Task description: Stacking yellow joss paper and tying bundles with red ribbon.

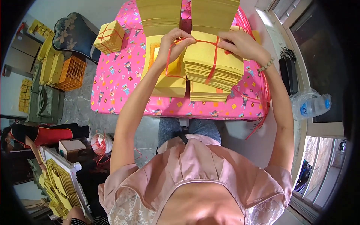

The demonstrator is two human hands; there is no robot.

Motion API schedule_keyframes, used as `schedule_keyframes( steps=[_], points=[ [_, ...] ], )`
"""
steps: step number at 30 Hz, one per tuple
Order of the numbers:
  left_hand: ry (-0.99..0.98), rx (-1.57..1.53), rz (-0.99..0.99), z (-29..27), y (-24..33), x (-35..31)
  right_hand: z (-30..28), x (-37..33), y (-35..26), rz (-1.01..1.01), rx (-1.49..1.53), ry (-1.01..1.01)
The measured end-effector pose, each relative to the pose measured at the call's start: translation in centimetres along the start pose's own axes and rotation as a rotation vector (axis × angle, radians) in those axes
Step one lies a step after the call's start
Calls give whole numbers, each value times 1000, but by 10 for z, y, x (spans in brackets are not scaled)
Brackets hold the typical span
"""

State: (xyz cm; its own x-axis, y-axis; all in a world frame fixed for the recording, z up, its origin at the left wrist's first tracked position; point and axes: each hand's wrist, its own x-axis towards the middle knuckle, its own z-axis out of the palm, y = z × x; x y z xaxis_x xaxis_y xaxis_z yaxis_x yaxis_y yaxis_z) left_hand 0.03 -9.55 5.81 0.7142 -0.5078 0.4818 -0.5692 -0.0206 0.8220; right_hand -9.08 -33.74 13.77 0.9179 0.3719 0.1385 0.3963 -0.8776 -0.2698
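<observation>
A thick stack of yellow paper sheets (198,54) sits tilted on another yellow stack (208,97) at the table's near side. Red plastic string (215,62) runs over its top both ways and crosses near the far right edge. My left hand (174,45) pinches the string at the stack's left corner, and a loose loop hangs below it. At the crossing, the fingers of my right hand (240,44) are pinched on the string. Left of the stack lies another yellow pile (168,88) with an orange-printed sheet, partly behind my left forearm.
The table has a pink patterned cover (127,84). Tall yellow stacks (159,17) stand at its far side, and a tied bundle (109,36) sits far left. Red strings (264,88) hang along the right edge. An orange crate (71,73) and another person's arm (35,150) are at left.
</observation>
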Motion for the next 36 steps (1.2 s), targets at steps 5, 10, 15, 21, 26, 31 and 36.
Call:
schedule_keyframes(
  steps=[5,10,15,21,26,31,36],
  points=[
    [-56,-185,24,-3,0,11,0,1,-4,7,26,2],
    [-194,-604,-46,11,13,24,1,-3,-4,77,89,-41],
    [-298,-676,-33,13,4,33,0,-4,-4,98,154,-71],
    [-269,-554,-90,9,-3,33,-1,-9,7,4,131,-68],
    [-303,-473,-188,-3,1,37,-12,-10,-4,-31,30,-24],
    [-371,-432,-258,-8,8,43,-15,-8,-9,-152,-83,158],
    [-457,-402,-273,-7,16,49,-20,10,-21,-193,-160,274]
  ],
)
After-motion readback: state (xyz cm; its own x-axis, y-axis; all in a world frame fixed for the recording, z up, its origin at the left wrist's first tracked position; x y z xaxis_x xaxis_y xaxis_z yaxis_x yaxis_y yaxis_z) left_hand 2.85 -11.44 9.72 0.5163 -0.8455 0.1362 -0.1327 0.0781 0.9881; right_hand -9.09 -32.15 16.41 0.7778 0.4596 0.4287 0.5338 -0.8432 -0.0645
